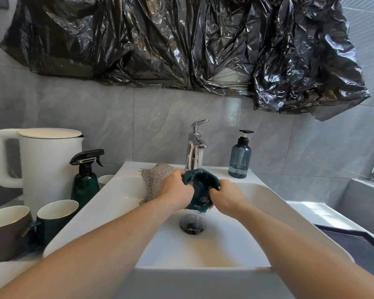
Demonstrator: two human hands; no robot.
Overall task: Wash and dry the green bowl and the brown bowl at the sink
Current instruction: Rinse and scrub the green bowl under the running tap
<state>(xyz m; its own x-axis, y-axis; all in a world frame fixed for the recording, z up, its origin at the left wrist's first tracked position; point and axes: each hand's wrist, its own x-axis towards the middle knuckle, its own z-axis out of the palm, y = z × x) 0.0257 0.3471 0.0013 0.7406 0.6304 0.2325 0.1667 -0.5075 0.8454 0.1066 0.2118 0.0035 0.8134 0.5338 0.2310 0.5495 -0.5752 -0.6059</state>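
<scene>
Reaching over the white sink (99,214), the left hand (177,192) and right hand (226,199) are gripping the green bowl (200,186), fingers curled round its rim, tilting it under the faucet (195,147) while water is draining below; a brown bowl (2,231) is sitting on the left desk.

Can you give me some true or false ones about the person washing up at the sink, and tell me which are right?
1. Both hands hold the green bowl under the tap. True: the left hand and the right hand each grip a side.
2. Water is falling from the bowl toward the drain. True.
3. The spotted cloth lies on the floor. False: it hangs over the sink edge, left of the tap.
4. The soap bottle stands left of the tap. False: it stands right of it.
5. The white kettle stands left of the sink. True.
</scene>
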